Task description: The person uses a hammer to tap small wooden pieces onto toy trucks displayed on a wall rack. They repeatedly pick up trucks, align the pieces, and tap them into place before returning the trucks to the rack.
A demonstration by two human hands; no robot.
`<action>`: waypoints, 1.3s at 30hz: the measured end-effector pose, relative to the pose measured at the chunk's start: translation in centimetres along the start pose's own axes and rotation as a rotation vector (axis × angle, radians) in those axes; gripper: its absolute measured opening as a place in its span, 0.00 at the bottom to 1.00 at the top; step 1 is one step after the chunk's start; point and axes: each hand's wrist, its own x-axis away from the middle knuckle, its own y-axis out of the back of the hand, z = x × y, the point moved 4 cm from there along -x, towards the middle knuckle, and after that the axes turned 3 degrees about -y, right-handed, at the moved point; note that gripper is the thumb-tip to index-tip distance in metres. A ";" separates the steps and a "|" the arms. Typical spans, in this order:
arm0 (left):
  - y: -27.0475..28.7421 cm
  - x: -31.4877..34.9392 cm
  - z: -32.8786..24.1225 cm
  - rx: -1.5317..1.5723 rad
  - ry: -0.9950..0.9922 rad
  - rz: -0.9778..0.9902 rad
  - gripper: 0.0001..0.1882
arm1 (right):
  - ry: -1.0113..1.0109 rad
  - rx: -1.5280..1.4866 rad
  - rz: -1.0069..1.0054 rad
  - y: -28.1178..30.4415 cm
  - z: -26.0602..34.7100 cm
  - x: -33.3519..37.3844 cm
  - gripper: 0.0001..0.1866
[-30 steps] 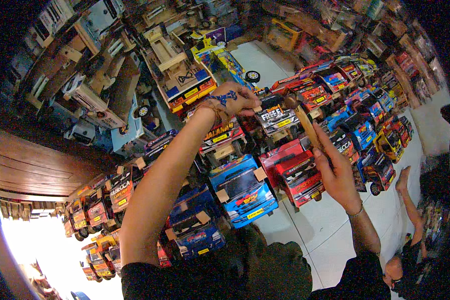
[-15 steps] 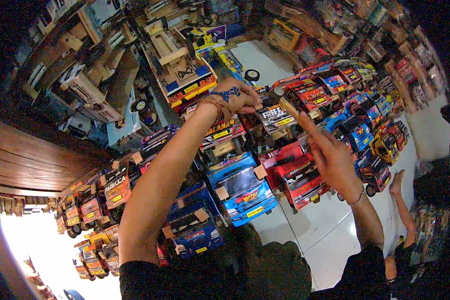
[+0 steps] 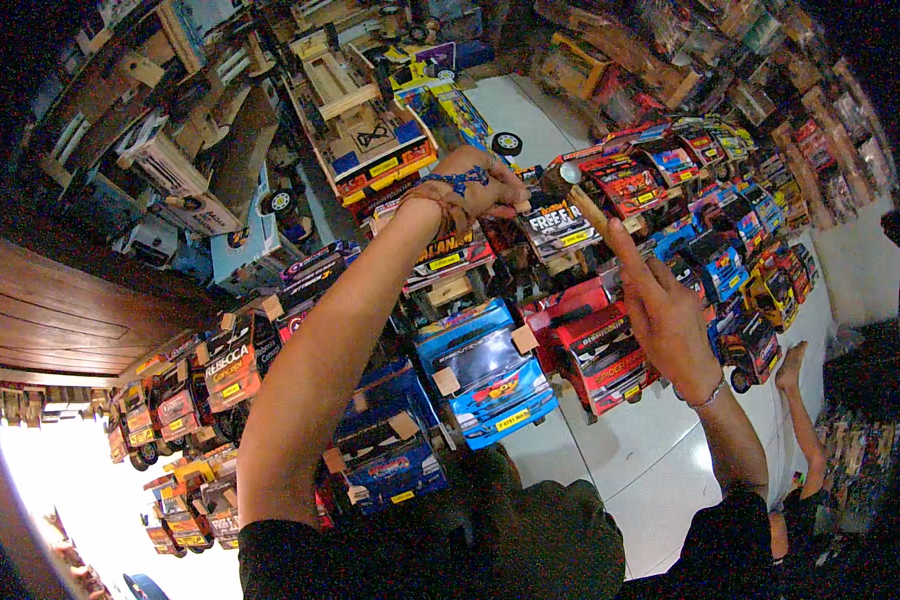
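Wooden toy trucks with printed fronts crowd around my hands. My left hand (image 3: 478,183) is closed at the upper corner of a black-and-white truck front (image 3: 560,228), pinching a small wooden tab (image 3: 523,207) against its side. In my right hand (image 3: 665,320) is a hammer (image 3: 592,212), held by its pale wooden handle with the index finger stretched along it. The hammer's round grey head is over that truck's top right corner. Nearer me stand a blue truck (image 3: 485,375) and a red truck (image 3: 600,350); the blue one has similar tabs at its sides.
Rows of toy trucks (image 3: 720,262) run off to the right. Unfinished wooden truck bodies (image 3: 190,175) are stacked at the left, beside a brown wooden panel (image 3: 80,310). White floor tiles (image 3: 630,470) show in front. Another person's bare limb (image 3: 805,420) appears at the right edge.
The hammer has shifted slightly up and to the right, its round head showing more fully. My left hand stays at the truck's corner. The whole view has moved slightly.
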 end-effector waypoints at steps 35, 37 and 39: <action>-0.1 -0.6 -0.1 -0.134 0.027 -0.005 0.13 | -0.008 -0.020 0.132 -1.1 -2.0 -0.9 0.41; -0.1 -0.4 -0.2 -0.087 0.029 -0.016 0.13 | 0.023 -0.013 0.118 -1.1 -2.0 -1.0 0.42; 0.0 -0.3 -0.2 -0.083 0.039 -0.019 0.13 | 0.100 -0.057 -0.015 -0.8 -1.7 -1.0 0.45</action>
